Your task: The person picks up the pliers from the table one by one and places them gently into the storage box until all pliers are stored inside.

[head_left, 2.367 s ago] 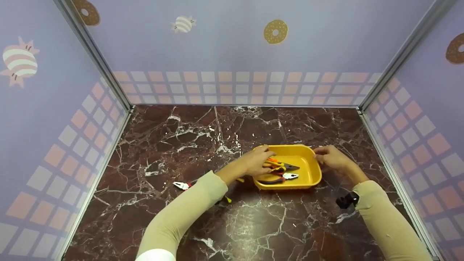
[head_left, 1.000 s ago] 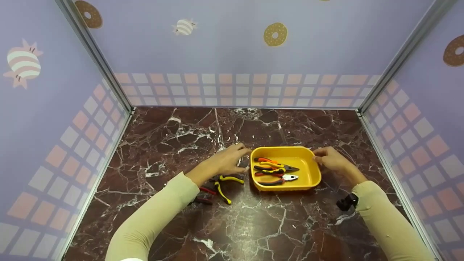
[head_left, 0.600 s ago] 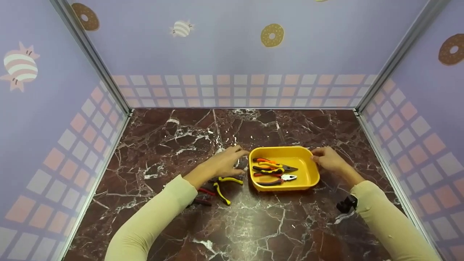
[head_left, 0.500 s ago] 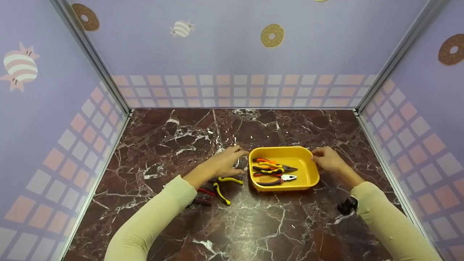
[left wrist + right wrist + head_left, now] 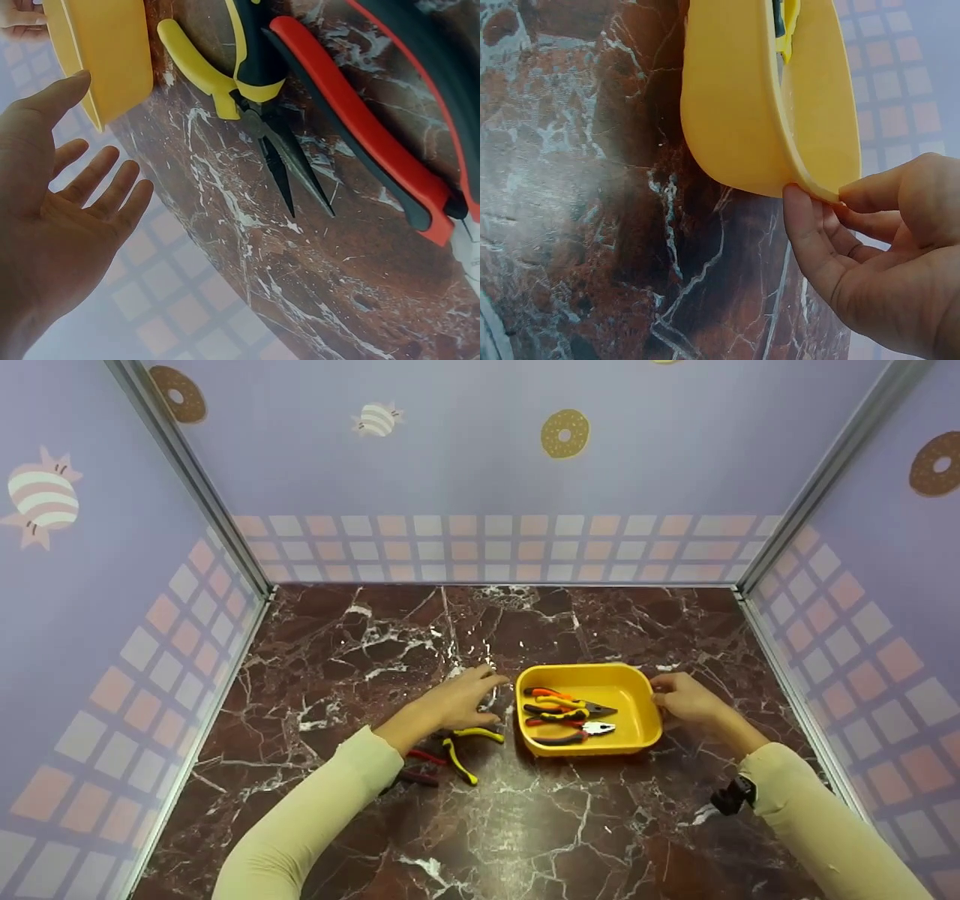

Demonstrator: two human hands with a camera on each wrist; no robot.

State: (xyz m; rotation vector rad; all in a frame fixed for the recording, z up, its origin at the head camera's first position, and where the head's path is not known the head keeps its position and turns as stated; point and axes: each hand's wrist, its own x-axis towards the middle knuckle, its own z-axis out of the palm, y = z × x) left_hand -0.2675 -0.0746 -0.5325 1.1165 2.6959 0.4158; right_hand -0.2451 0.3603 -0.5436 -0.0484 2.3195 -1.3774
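Observation:
A yellow tray (image 5: 581, 668) sits on the marble table and holds three pliers: orange-handled (image 5: 550, 691), yellow-and-black (image 5: 564, 710) and red-handled (image 5: 568, 728). My right hand (image 5: 663, 699) pinches the tray's right rim; in the right wrist view the thumb and fingers (image 5: 810, 217) close on the tray (image 5: 750, 112) edge. My left hand (image 5: 476, 694) lies open just left of the tray, holding nothing. Under it lie yellow-handled long-nose pliers (image 5: 463, 741) and red-handled pliers (image 5: 424, 756). In the left wrist view the open left hand (image 5: 97, 180) hovers beside the long-nose pliers (image 5: 255, 82), red pliers (image 5: 360, 120) and tray (image 5: 105, 52).
Lilac patterned walls with metal corner posts (image 5: 195, 487) enclose the table on the left, back and right. Bare marble (image 5: 525, 825) stretches in front of the tray and behind it. A black wrist camera (image 5: 731, 795) sits on my right sleeve.
My left hand came out of the tray and settled open on the table to its left. My right hand slid a little nearer along the tray's right rim, still gripping it.

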